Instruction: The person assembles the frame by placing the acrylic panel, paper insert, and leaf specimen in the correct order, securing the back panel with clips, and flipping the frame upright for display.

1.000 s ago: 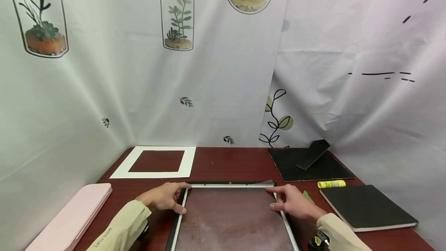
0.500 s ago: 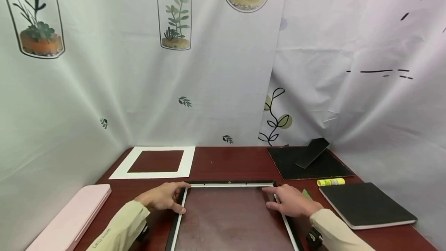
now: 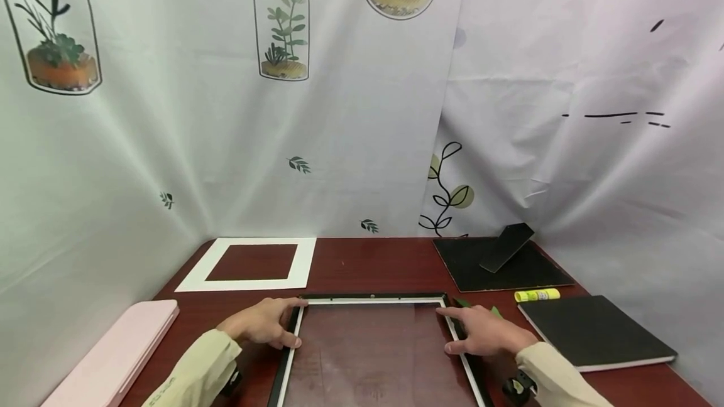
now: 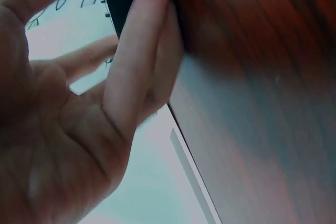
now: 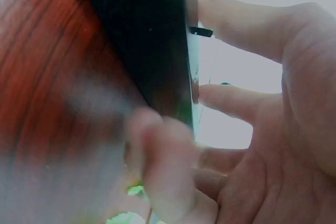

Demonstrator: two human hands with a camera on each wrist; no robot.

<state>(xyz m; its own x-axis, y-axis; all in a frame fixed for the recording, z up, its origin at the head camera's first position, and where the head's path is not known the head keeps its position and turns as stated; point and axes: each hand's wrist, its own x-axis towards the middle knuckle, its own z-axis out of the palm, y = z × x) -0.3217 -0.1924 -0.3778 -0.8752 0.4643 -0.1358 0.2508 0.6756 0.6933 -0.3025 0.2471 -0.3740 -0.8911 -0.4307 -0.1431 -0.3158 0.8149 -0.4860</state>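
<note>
A black picture frame (image 3: 373,296) with a pale inner ledge lies in front of me, cut off by the lower edge of the head view. A clear sheet (image 3: 367,350) lies inside it. My left hand (image 3: 262,321) holds the frame's far left corner, index finger and thumb on the ledge. My right hand (image 3: 483,330) is at the far right corner, thumb and index on the inner edge. In the right wrist view its other fingers (image 5: 170,166) curl by the black side (image 5: 149,35). The left wrist view shows fingers (image 4: 136,51) against the outer side.
A white mat board (image 3: 243,284) lies at the back left, a black backing board (image 3: 469,265) with its stand at the back right. A yellow glue stick (image 3: 537,294) and a black notebook (image 3: 596,331) lie right. A pink case (image 3: 119,350) is left.
The clear sheet's raised far right corner has gone down into the frame. My right hand shifted inward, then back out to the right rim. My left hand stayed at its corner.
</note>
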